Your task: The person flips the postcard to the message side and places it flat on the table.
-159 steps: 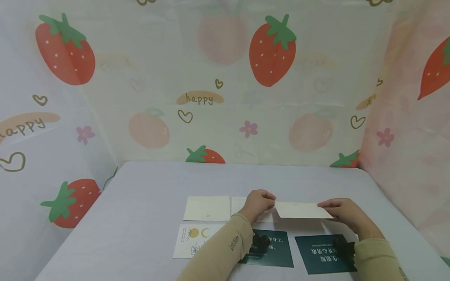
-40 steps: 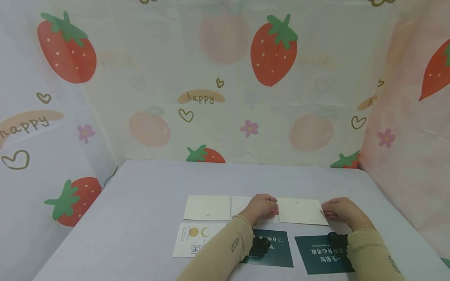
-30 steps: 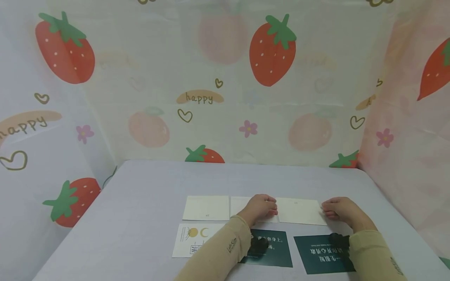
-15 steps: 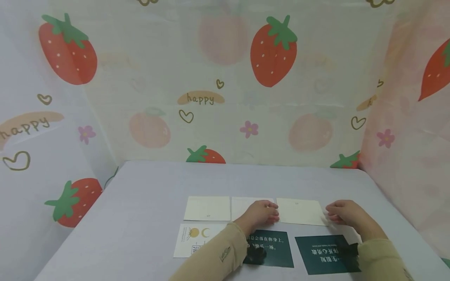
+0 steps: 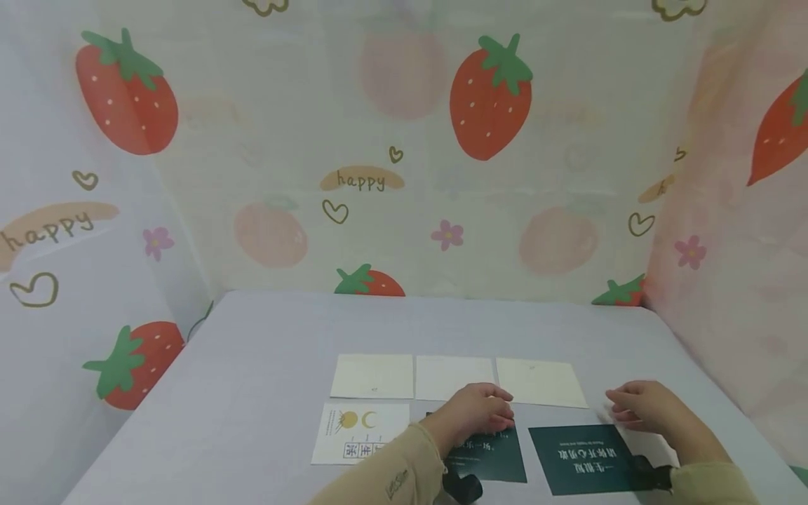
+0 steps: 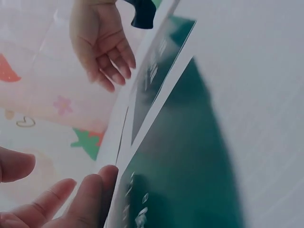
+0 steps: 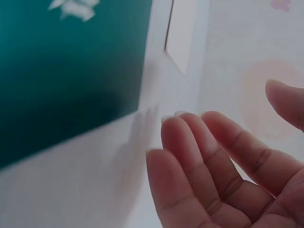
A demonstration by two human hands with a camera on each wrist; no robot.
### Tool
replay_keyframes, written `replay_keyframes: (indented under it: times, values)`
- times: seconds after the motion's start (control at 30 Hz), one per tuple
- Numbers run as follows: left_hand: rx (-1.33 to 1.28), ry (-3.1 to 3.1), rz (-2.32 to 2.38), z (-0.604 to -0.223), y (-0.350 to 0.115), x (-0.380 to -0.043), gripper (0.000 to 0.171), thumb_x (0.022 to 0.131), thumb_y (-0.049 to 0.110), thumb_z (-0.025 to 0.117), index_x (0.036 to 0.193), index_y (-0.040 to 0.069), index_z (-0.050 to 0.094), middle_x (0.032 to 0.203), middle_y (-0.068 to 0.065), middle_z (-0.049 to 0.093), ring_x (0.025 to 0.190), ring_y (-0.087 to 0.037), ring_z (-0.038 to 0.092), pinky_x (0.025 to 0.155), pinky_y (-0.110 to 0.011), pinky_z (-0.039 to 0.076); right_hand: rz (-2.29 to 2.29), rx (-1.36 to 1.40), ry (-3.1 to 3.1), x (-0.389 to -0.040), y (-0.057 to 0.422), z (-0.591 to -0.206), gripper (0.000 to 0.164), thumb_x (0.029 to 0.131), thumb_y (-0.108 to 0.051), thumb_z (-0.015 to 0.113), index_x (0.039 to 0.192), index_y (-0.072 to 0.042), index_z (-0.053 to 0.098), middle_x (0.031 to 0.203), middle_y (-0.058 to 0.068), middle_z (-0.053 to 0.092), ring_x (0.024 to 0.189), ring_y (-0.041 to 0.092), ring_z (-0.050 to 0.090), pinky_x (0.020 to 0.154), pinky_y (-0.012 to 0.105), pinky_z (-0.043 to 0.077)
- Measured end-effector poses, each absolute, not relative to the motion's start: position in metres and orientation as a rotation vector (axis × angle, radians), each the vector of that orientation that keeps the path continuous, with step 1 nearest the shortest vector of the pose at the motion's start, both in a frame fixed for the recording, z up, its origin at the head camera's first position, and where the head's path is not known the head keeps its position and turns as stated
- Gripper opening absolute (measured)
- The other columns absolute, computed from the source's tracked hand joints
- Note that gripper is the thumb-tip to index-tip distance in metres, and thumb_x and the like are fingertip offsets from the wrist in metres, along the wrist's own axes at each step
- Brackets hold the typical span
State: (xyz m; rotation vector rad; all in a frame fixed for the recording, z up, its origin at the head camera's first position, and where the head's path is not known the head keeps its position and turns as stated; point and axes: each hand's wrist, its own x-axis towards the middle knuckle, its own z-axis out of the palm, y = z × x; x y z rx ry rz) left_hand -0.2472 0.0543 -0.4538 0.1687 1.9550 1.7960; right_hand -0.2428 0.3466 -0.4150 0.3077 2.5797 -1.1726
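Note:
My left hand [image 5: 476, 414] hangs over the middle dark green card [image 5: 486, 456], fingers loosely bent with nothing in them. Off the right end of the back row, my right hand [image 5: 650, 410] holds nothing; in the right wrist view its fingers [image 7: 183, 142] are relaxed, the thumb apart. Three cream cards lie face down in that row: a left one [image 5: 372, 376], a middle one [image 5: 451, 377] and a right one [image 5: 539, 382]. Nearer me lie a white card with a sun and moon [image 5: 356, 428] and a second green card [image 5: 581, 459] with white lettering.
All the cards lie on a white-covered table [image 5: 265, 365]. Behind it stands a cloth backdrop [image 5: 404, 238] printed with strawberries and hearts, and side cloths close in left and right. A black wrist camera [image 5: 463, 487] sits below the left hand, near the green card.
The right cream card, earlier held tilted between both hands, now lies flat in the back row. Both hands have let go of it and drawn back toward me, the right one also moving rightward.

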Motion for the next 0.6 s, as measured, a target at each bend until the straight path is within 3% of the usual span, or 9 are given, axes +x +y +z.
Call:
replay_keyframes:
  times: [0.17, 0.37, 0.6]
  values:
    - [0.177, 1.929, 1.784, -0.456, 0.054, -0.238, 0.02, 0.086, 0.011, 0.057, 0.105, 0.005, 0.063, 0.085, -0.007, 0.067, 0.077, -0.016, 0.066, 0.069, -0.026, 0.054, -1.152, 0.34, 2.597, -0.238, 0.357, -0.422, 0.042, 0.089, -0.031, 0.056, 0.097, 0.01, 0.058, 0.077, 0.005, 0.063, 0.07, 0.014, 0.06, 0.067, 0.033, 0.053]
    - [0.148, 1.861, 1.797, -0.452, 0.054, -0.23, 0.018, 0.086, 0.01, 0.057, 0.102, 0.004, 0.063, 0.084, -0.009, 0.065, 0.077, -0.019, 0.067, 0.067, -0.026, 0.055, -1.12, 0.396, 2.587, -0.233, 0.363, -0.426, 0.053, 0.087, -0.04, 0.057, 0.1, 0.012, 0.055, 0.077, 0.006, 0.063, 0.069, 0.015, 0.06, 0.066, 0.034, 0.053]
    - [0.109, 1.783, 1.815, -0.45, 0.055, -0.224, 0.015, 0.086, 0.008, 0.056, 0.098, 0.002, 0.062, 0.085, -0.01, 0.065, 0.077, -0.018, 0.066, 0.068, -0.027, 0.055, -1.212, 0.458, 2.533, -0.228, 0.366, -0.429, 0.055, 0.087, -0.038, 0.058, 0.102, 0.014, 0.052, 0.073, 0.006, 0.063, 0.066, 0.016, 0.062, 0.064, 0.032, 0.054]
